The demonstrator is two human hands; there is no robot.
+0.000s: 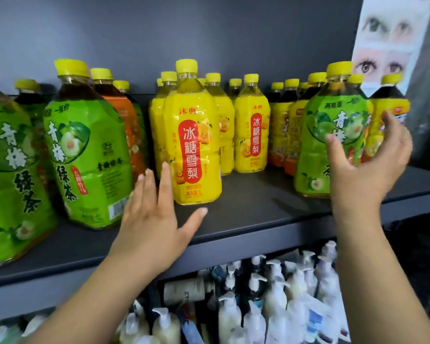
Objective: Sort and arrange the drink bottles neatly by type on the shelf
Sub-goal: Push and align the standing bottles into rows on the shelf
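A dark shelf (253, 207) spans the middle of the frame. Green tea bottles (85, 150) stand at left and yellow bottles (252, 135) at centre. At right front, the right hand (365, 165) cups a lone green bottle (313, 150), fingers spread and not closed. At lower centre the left hand (154, 219) is flat and empty, its fingertips beside the front yellow bottle (193, 145).

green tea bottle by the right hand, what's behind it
Behind the green tea bottle stand dark-tea bottles with yellow-and-orange labels and yellow caps. It and the right hand cover much of them.
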